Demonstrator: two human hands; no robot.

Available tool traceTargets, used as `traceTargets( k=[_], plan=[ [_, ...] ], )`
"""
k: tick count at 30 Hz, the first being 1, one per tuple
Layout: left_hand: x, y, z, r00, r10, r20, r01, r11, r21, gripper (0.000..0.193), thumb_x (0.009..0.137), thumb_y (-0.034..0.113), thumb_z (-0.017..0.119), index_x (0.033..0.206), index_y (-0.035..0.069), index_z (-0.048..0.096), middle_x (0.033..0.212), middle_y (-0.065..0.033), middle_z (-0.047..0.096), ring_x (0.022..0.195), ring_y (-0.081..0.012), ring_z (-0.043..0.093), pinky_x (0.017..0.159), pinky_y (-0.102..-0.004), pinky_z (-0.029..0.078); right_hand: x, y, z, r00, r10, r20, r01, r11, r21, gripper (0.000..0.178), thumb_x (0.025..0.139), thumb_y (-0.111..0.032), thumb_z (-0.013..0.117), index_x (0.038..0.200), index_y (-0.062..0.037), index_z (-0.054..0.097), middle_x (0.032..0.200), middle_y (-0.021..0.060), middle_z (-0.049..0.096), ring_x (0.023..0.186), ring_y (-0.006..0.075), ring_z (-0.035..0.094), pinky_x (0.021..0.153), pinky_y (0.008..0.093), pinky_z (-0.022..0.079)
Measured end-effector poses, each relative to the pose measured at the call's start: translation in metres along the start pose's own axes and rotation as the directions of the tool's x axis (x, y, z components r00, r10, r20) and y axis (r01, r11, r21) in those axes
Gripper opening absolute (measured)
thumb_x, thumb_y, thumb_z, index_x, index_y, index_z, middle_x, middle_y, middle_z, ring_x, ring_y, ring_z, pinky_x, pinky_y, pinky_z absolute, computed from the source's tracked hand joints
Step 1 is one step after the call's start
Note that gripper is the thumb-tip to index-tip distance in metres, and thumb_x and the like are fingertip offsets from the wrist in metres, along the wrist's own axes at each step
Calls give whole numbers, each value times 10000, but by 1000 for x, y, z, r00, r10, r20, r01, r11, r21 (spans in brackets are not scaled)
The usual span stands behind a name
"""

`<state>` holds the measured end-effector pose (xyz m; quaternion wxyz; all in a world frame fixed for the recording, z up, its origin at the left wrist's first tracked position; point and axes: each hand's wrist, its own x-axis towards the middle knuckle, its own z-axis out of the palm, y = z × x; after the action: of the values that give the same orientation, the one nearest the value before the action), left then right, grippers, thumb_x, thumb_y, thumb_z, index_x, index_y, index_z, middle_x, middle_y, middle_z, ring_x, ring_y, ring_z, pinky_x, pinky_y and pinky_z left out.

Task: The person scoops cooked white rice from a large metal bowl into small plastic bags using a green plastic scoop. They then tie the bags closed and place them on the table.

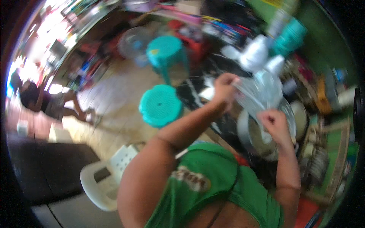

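A thin clear plastic bag is stretched between my two hands. My left hand is closed, pinching one side of the bag. On the bag's other side, my right hand is closed into a loose fist around its edge. Under the bag and my right hand stands a wide metal pot, partly covered by them; what lies inside is too blurred to name. The pot rests on a black table with white marble-like veins.
White containers and a teal bucket are at the table's far end. Two teal stools and a white plastic chair stand to the left. A person is far left. A wooden-framed rack is at right.
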<state>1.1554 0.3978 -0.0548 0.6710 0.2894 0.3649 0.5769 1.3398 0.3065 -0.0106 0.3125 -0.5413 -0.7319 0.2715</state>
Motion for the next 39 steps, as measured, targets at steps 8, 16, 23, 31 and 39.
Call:
traceTargets(
  k=[8, 16, 23, 31, 39],
  plan=[
    [-20, 17, 23, 778, 240, 581, -538, 732, 418, 194, 722, -41, 621, 903, 11, 574, 801, -56, 608, 781, -144, 591, 663, -285, 488, 0, 2, -37, 951, 67, -302, -215, 845, -489, 390, 662, -57, 554, 1048, -99, 586, 872, 174, 566, 816, 357, 574, 731, 444, 473],
    [3, -4, 39, 587, 590, 554, -712, 51, 700, 253, 619, -41, 522, 839, 53, 606, 820, -91, 619, 761, -263, 589, 695, -342, 472, -36, -15, -29, 952, 304, 35, -286, 924, -255, 525, 671, -51, 543, 1191, -13, 481, 1114, 228, 526, 960, 372, 551, 833, 421, 451],
    [-23, -31, 55, 425, 474, 771, -845, -99, 526, 350, 623, 27, 626, 969, 66, 591, 869, -93, 592, 750, -280, 557, 689, -354, 470, -43, 13, -20, 955, 295, 29, -287, 945, -155, 597, 637, -31, 593, 1194, 22, 385, 850, 163, 557, 768, 288, 568, 671, 358, 457],
    [-24, -44, 54, 757, 267, 597, -646, 164, 745, 475, 636, 54, 702, 1071, 64, 512, 817, -104, 595, 767, -218, 594, 653, -318, 478, -40, 13, -28, 906, 400, 140, -386, 641, 664, 582, 700, 17, 527, 1247, -23, 332, 813, 62, 547, 680, 135, 523, 537, 200, 431],
    [-4, -26, 35, 916, 161, 368, -375, 674, 637, 311, 628, -45, 546, 926, 33, 587, 869, -61, 607, 805, -143, 574, 720, -286, 490, -32, 77, -24, 915, 361, -182, -378, 924, -66, 322, 797, -180, 514, 1077, -21, 532, 814, 55, 568, 679, 129, 521, 608, 275, 439]
  ],
)
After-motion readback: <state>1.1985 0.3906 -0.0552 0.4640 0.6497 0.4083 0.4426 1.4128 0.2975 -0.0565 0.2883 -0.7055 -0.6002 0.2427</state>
